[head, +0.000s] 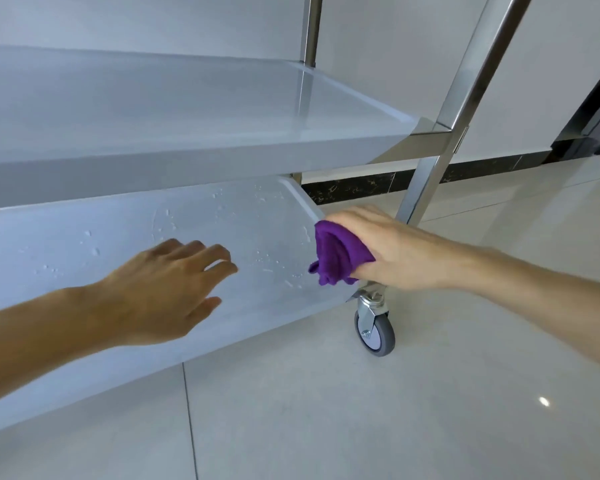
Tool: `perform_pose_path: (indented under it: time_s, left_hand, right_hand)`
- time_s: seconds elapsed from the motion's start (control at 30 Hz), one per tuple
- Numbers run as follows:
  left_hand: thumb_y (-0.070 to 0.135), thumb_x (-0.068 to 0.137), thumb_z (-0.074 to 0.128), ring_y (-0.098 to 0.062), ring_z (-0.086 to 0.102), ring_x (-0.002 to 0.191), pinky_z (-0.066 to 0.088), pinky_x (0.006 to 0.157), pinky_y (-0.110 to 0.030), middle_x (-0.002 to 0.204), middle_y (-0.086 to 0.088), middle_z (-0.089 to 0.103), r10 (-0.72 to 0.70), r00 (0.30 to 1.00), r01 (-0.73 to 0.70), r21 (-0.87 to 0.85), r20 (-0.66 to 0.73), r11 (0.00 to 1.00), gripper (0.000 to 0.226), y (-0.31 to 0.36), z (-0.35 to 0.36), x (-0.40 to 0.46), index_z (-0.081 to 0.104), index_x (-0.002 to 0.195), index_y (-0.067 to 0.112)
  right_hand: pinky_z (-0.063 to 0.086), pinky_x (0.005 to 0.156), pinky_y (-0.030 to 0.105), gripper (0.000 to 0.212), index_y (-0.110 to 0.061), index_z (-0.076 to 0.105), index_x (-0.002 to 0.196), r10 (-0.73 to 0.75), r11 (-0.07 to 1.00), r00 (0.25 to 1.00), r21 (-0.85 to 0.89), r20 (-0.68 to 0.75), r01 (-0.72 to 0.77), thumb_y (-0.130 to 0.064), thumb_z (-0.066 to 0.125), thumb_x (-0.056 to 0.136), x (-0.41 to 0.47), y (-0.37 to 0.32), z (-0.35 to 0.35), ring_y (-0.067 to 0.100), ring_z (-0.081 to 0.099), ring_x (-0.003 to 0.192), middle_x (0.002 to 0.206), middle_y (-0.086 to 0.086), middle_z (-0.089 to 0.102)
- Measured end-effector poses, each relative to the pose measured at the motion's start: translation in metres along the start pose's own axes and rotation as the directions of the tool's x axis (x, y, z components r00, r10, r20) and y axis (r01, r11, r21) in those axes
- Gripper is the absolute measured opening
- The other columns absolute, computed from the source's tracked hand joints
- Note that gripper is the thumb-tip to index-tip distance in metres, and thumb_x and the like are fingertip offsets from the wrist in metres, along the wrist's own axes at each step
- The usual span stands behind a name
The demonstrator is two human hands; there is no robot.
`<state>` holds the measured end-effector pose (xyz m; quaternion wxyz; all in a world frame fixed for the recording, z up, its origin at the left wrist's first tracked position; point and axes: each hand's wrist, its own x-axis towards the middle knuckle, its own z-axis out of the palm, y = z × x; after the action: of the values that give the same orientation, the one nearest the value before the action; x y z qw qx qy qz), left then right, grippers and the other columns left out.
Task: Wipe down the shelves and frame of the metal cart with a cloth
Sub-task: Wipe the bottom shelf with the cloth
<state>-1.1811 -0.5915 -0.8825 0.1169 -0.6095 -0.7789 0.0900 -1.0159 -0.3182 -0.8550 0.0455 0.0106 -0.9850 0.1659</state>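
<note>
Purple cloth (340, 254) is bunched in the right hand (392, 251), fingers curled round it, at the right end of the bottom shelf (118, 237), w/ loose folds hanging out toward the left hand. Looks soft, light, prob damp; easy to wad up, best gripped as a pad w/ a flat face down so it drags water rather than skating over it. Left hand (174, 289) hovers over the shelf's front part, fingers loosely spread, holding nothing; can't tell if it touches the metal. Between the two hands and beyond the left fingertips: water drops scattered on the shelf, so that surface likely slick and not yet wiped dry. Middle shelf (153, 109) sits above both hands, smooth steel, raised lip. Square shiny cart post (465, 81) rises just behind the right hand; caster wheel (374, 332) below it, so cart may roll if pushed hard. Around: glossy pale tile floor (395, 410), dark marbled baseboard (354, 188), pale wall (395, 46).
</note>
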Motion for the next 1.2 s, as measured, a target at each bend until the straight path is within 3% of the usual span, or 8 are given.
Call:
perform_pose_path:
  time_s: [0.17, 0.27, 0.4, 0.53, 0.63, 0.87, 1.07, 1.2]
  left_hand:
    - [0.057, 0.097, 0.030, -0.012, 0.041, 0.130, 0.034, 0.108, -0.030, 0.148, 0.014, 0.030, -0.236, 0.965, 0.252, -0.164, 0.113, 0.954, 0.056, -0.007, 0.039, 0.003, 0.030, 0.146, 0.031]
    - [0.062, 0.094, 0.028, -0.015, 0.036, 0.136, 0.030, 0.112, -0.033, 0.151, 0.012, 0.031, -0.306, 0.945, 0.327, -0.278, 0.116, 0.903, 0.061, 0.002, 0.066, -0.004, 0.034, 0.146, 0.031]
    - [0.069, 0.092, 0.011, -0.018, 0.027, 0.144, 0.019, 0.118, -0.033, 0.156, 0.007, 0.031, -0.361, 0.926, 0.375, -0.375, 0.109, 0.848, 0.074, 0.010, 0.084, -0.015, 0.037, 0.148, 0.027]
    - [0.060, 0.090, -0.001, -0.015, 0.014, 0.148, 0.005, 0.122, -0.033, 0.159, 0.009, 0.026, -0.402, 0.910, 0.412, -0.354, 0.107, 0.839, 0.075, 0.021, 0.097, -0.020, 0.030, 0.151, 0.029]
    - [0.056, 0.093, 0.001, -0.017, 0.018, 0.148, 0.007, 0.121, -0.034, 0.157, 0.007, 0.030, -0.410, 0.908, 0.413, -0.332, 0.082, 0.848, 0.072, 0.023, 0.098, -0.020, 0.033, 0.150, 0.027]
    - [0.046, 0.095, 0.011, -0.022, 0.030, 0.144, 0.015, 0.120, -0.037, 0.153, 0.002, 0.040, -0.412, 0.910, 0.403, -0.343, 0.047, 0.849, 0.065, 0.024, 0.100, -0.023, 0.040, 0.148, 0.022]
    - [0.048, 0.093, 0.005, -0.020, 0.021, 0.148, 0.008, 0.121, -0.035, 0.158, 0.003, 0.032, -0.413, 0.909, 0.407, -0.349, 0.061, 0.844, 0.069, 0.026, 0.101, -0.021, 0.034, 0.151, 0.024]
    - [0.049, 0.091, 0.003, -0.020, 0.020, 0.148, 0.009, 0.122, -0.037, 0.158, 0.004, 0.031, -0.415, 0.908, 0.408, -0.351, 0.059, 0.843, 0.072, 0.028, 0.101, -0.019, 0.034, 0.151, 0.024]
  right_hand:
    - [0.042, 0.102, 0.042, 0.066, -0.036, 0.042, 0.138, 0.147, 0.925, 0.918, -0.381, 0.369, 0.005, -0.006, 0.061, 0.083, 0.053, 0.006, -0.005, 0.021, 0.042, 0.124, 0.131, -0.007, 0.050]
    - [0.050, 0.097, 0.048, 0.070, -0.040, 0.041, 0.140, 0.373, 0.922, 0.767, -0.303, 0.522, -0.242, -0.021, 0.058, 0.075, 0.053, 0.013, 0.029, 0.025, 0.053, 0.122, 0.128, -0.003, 0.055]
    - [0.025, 0.119, 0.042, 0.063, -0.045, 0.041, 0.142, 0.408, 0.913, 0.912, -0.003, 0.049, -0.408, -0.065, 0.046, 0.083, 0.038, 0.034, 0.067, 0.015, 0.030, 0.142, 0.152, -0.016, 0.036]
    - [0.029, 0.116, 0.037, 0.049, -0.027, 0.052, 0.142, 0.471, 0.877, 0.840, 0.035, -0.268, -0.480, -0.047, 0.050, 0.097, 0.036, 0.036, 0.112, 0.023, 0.034, 0.140, 0.153, -0.005, 0.039]
    - [0.033, 0.112, 0.042, 0.044, -0.015, 0.064, 0.131, 0.349, 0.900, 0.849, -0.108, -0.397, -0.422, -0.040, 0.057, 0.095, 0.049, 0.005, 0.139, 0.032, 0.045, 0.130, 0.143, 0.008, 0.054]
    - [0.043, 0.101, 0.048, 0.044, -0.016, 0.070, 0.123, -0.020, 0.967, 0.941, -0.247, -0.338, -0.068, -0.044, 0.049, 0.095, 0.048, -0.035, 0.154, 0.028, 0.059, 0.120, 0.132, 0.005, 0.065]
    - [0.029, 0.114, 0.047, 0.048, -0.018, 0.050, 0.142, 0.417, 0.832, 0.884, -0.302, -0.213, -0.465, -0.042, 0.035, 0.103, 0.055, 0.055, 0.110, 0.031, 0.036, 0.138, 0.153, 0.005, 0.042]
    - [0.028, 0.113, 0.046, 0.048, -0.017, 0.050, 0.139, 0.445, 0.812, 0.868, -0.310, -0.220, -0.495, -0.041, 0.031, 0.102, 0.087, 0.032, 0.122, 0.033, 0.033, 0.138, 0.153, 0.004, 0.041]
